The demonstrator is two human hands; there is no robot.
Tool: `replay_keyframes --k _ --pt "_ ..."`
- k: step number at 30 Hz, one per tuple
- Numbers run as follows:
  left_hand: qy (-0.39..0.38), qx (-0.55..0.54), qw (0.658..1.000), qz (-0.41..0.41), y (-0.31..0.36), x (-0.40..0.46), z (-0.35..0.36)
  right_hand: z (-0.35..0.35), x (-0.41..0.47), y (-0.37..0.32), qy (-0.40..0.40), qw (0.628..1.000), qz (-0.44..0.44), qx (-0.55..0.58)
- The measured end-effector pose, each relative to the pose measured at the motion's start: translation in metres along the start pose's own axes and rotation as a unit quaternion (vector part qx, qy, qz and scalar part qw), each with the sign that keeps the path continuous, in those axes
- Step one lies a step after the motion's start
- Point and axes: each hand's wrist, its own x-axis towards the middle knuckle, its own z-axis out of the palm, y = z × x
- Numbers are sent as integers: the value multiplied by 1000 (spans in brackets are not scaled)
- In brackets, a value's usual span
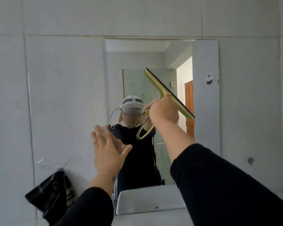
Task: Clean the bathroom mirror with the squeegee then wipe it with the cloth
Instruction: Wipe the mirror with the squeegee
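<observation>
The rectangular bathroom mirror [204, 111] hangs on the grey tiled wall ahead. My right hand [164, 111] grips the handle of a yellow-green squeegee [167, 91], whose black-edged blade slants from upper left to lower right in front of the middle of the glass. My left hand [109, 150] is raised with its fingers spread at the mirror's left edge, holding nothing. A dark striped cloth [51, 195] hangs on the wall at the lower left, below and left of my left hand.
A white basin rim [147, 199] sits under the mirror. A small round sticker [209, 78] is on the glass at the upper right. A dark mark [250, 160] is on the tile right of the mirror. The mirror reflects a person wearing a headset.
</observation>
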Motion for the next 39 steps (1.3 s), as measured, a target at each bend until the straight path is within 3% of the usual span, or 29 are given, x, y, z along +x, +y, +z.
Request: replay_keyframes --k 6,18,21,28,32,39 --pt "-26 -3 1000 -5 1 1 -3 16 -47 -23 -68 994 -89 -9" --pt "-39 -6 999 -11 0 0 -3 38 -55 -15 -53 988 -138 -51" --pt "-46 -8 999 -15 1 -1 -4 45 -66 -14 -84 967 -211 -117" --pt "-41 -3 999 -17 -2 -1 -1 34 -60 0 -103 936 -278 -190" --pt "-23 -14 999 -34 -6 -7 3 20 -52 12 -86 891 -350 -277" --pt "-27 -7 997 -73 -10 -38 17 3 -46 23 -95 865 -378 -316"
